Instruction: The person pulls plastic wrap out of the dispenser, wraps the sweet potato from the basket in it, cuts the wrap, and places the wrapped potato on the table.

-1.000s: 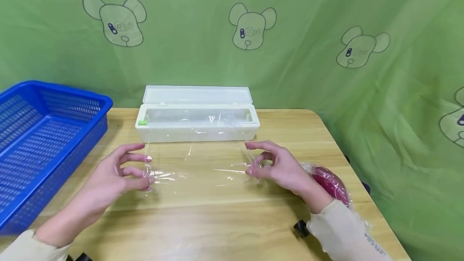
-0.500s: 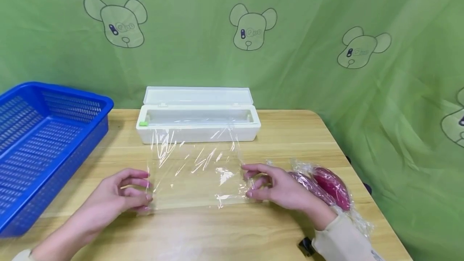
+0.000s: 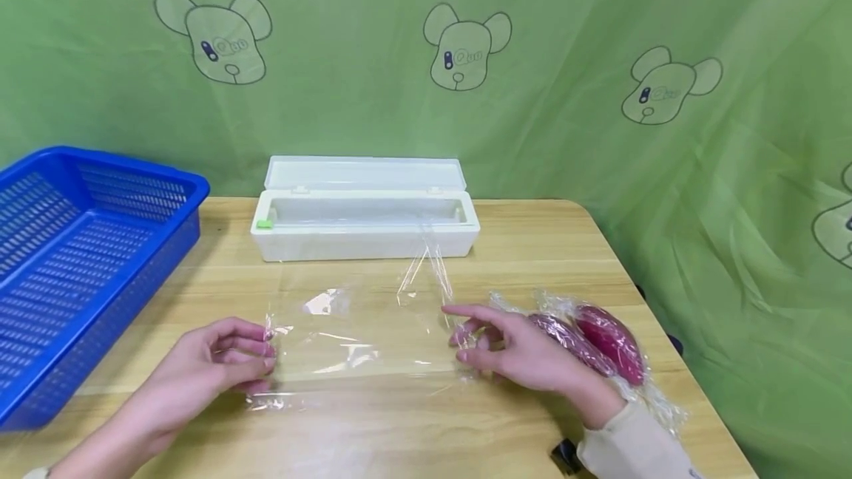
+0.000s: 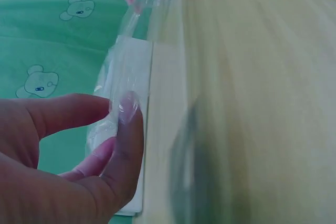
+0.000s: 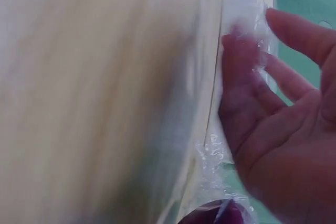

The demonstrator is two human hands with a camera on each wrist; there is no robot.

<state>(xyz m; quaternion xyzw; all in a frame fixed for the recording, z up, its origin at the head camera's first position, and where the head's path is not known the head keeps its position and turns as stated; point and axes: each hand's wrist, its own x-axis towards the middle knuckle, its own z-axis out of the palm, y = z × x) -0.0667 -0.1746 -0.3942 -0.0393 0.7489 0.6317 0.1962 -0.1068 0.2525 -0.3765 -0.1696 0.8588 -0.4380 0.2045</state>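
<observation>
A clear sheet of cling film (image 3: 356,352) stretches from the front of a white cling film dispenser (image 3: 366,245), whose lid stands up at the back. My left hand (image 3: 206,361) pinches the sheet's left edge between thumb and fingers; a thumb and fingertips on the film show up close in the left wrist view. Over on the other side, my right hand (image 3: 515,347) holds the right edge, its index finger stretched out along the film. Loose crumpled film hangs by the left fingertips. Just beyond the right wrist lie two film-wrapped, purple-red oblong items (image 3: 609,342).
A blue perforated basket (image 3: 106,242) stands at the left of the wooden table (image 3: 373,435). Green cloth (image 3: 532,139) printed with bear heads hangs behind and to the right. A small green slider (image 3: 265,224) sits on the dispenser's left front edge.
Both hands have drawn the film away from the dispenser, towards me and lower. A longer sheet now spans between them, and the second wrapped item has come into sight beside the right wrist.
</observation>
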